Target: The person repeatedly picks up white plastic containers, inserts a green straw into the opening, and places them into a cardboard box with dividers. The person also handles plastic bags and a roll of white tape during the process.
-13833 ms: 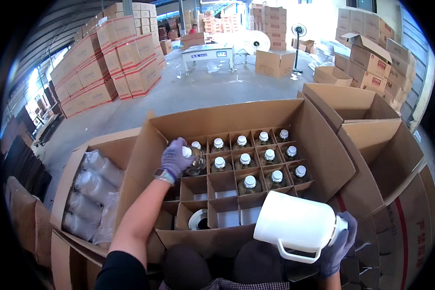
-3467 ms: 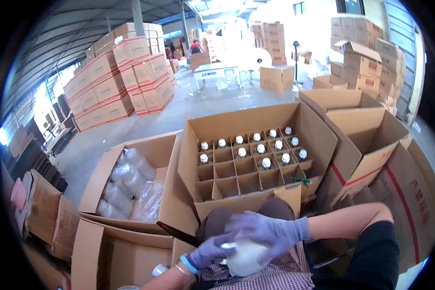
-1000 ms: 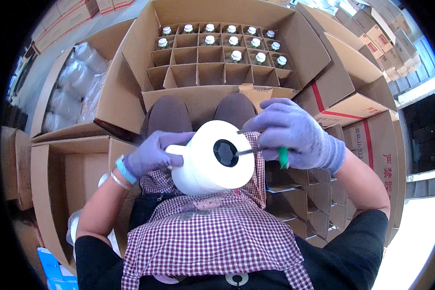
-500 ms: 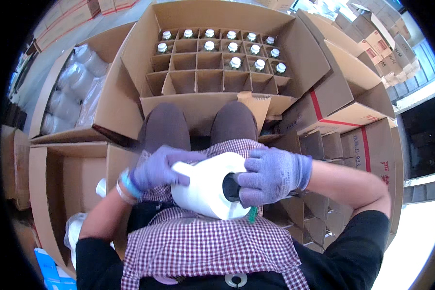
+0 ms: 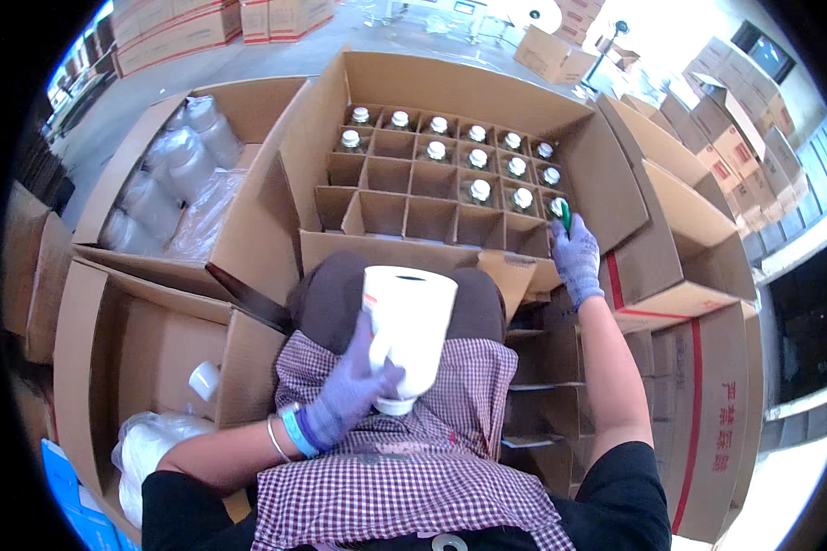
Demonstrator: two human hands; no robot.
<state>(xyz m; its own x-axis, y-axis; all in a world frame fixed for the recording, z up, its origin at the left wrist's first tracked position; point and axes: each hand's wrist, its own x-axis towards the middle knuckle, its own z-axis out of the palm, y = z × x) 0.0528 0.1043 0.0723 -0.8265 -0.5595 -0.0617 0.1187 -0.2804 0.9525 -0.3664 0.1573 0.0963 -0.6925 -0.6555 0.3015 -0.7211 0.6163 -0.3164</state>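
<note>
My left hand [image 5: 347, 386] is closed round a white plastic bottle [image 5: 413, 321] above my lap. The bottle stands cap down, and a dark opening shows in its upturned end. My right hand [image 5: 576, 262] reaches to the near right of the divided carton [image 5: 390, 246], its fingers closed round a thin green thing whose kind I cannot make out. The green thing [image 5: 567, 217] lies against a white-capped clear bottle [image 5: 556, 208] in the carton. Several more clear bottles with white caps [image 5: 480, 190] stand in the cardboard compartments.
At the left, a carton [image 5: 265, 188] holds plastic-wrapped, pale bottles [image 5: 188, 161]. Nearer, another carton [image 5: 152, 321] contains a small white cup-like piece [image 5: 204, 379] and a clear plastic bag [image 5: 147, 450]. Open cartons [image 5: 698, 220] with red stripes stand at the right.
My right hand has left the white bottle's opening and moved forward and right to the divided carton. The white bottle has turned from lying sideways to upright, cap down. The view has shifted.
</note>
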